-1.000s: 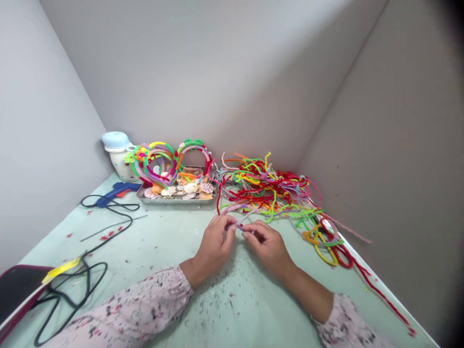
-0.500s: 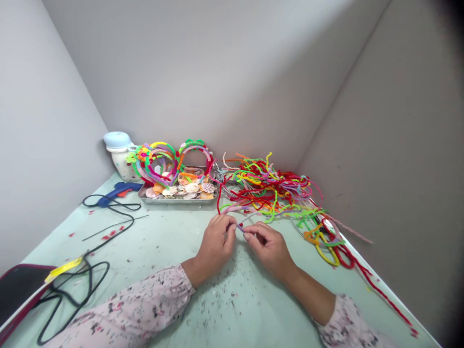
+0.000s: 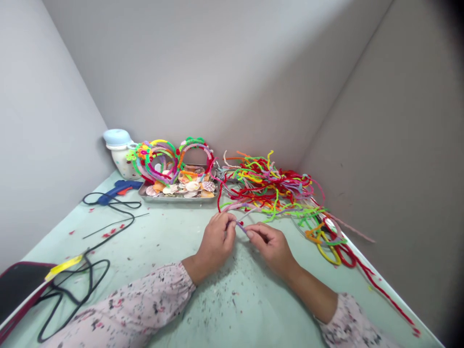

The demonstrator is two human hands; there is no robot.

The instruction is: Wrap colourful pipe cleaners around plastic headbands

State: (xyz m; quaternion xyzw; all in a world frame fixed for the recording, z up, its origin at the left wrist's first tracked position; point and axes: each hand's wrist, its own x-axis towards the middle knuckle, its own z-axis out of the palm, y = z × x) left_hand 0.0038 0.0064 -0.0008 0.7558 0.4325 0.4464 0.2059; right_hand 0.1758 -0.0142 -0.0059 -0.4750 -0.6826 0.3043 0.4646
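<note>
A thin purple pipe cleaner (image 3: 241, 226) spans the short gap between my hands above the pale green table (image 3: 232, 290). My left hand (image 3: 217, 240) pinches one part of it between thumb and forefinger. On the other side my right hand (image 3: 271, 246) is closed on it with thumb and fingertips. A pale lilac length sticks up from the pinch toward the pile behind. What lies inside my left fingers is hidden. Just beyond the hands is a heap of many-coloured pipe cleaners (image 3: 264, 186).
A metal tray (image 3: 177, 199) of seashells holds fuzzy decorated headbands (image 3: 155, 162). To its left are a white cup with a blue lid (image 3: 121, 152) and a blue glue gun (image 3: 116, 192) with a black cord (image 3: 123, 237). A dark, red-edged object (image 3: 25, 285) sits at lower left.
My right hand has drawn slightly right and away from my left, so more of the purple pipe cleaner shows between them. My left hand stays nearly in place.
</note>
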